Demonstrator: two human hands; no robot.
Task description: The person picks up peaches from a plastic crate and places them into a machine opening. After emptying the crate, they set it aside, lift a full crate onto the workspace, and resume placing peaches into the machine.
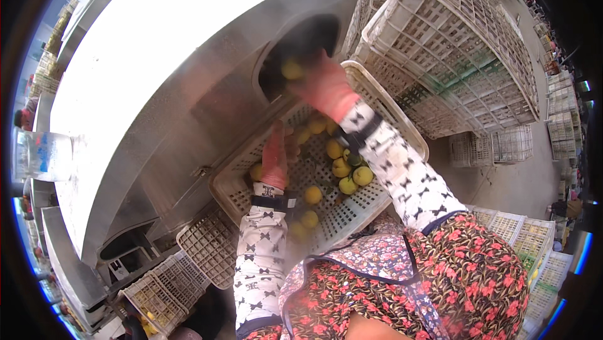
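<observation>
A white plastic crate [339,230] with slotted walls stands before me, and several yellow and yellow-green round fruits [342,167] lie in it. My left hand [274,159], in a pink glove, is low inside the crate with fingers stretched out, beside a yellow fruit [255,172]. My right hand [325,87], also pink-gloved, reaches over the crate's far edge into a dark opening [314,32] in a grey metal housing. A blurred yellow fruit [291,69] is at its fingertips. Motion smears those fingers, so I cannot tell whether they hold that fruit.
The grey metal housing [207,101], with a bright white top, runs along the left. Stacked white crates [452,51] rise at the right. Another crate [210,246] leans at the lower left, near a crate with yellow fruit [163,302]. More crates [521,239] stand lower right.
</observation>
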